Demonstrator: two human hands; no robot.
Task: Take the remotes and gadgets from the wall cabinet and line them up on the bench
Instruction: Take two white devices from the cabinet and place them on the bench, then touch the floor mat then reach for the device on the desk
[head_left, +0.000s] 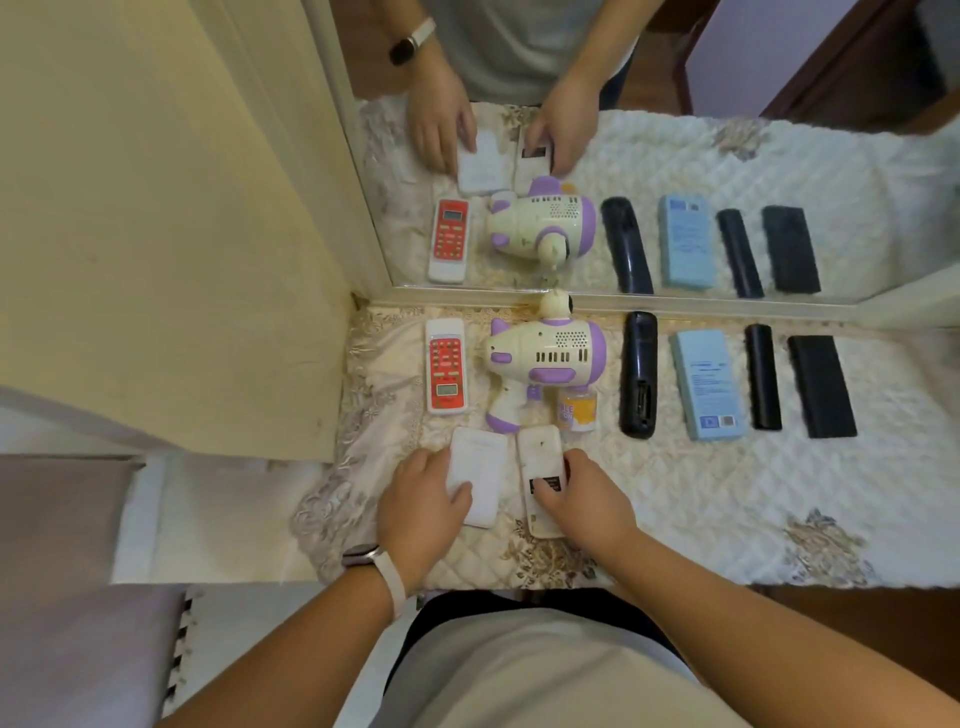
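I see the left hand (423, 501) lying flat on a white remote (480, 480), and the right hand (584, 501) pressing a second white remote (540, 467) just beside it. Behind them, near the mirror (675, 156), the red remote (445, 372), toy gun (545, 358) and dark remotes (638, 374) stand in a row on the quilted bench (727, 493).

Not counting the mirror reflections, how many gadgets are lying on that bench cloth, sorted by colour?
White: 2, white device under the left hand, white remote under the right hand
Red-and-white: 1, remote
Cream-and-purple: 1, toy gun
Black: 3
Light blue: 1
Total: 8
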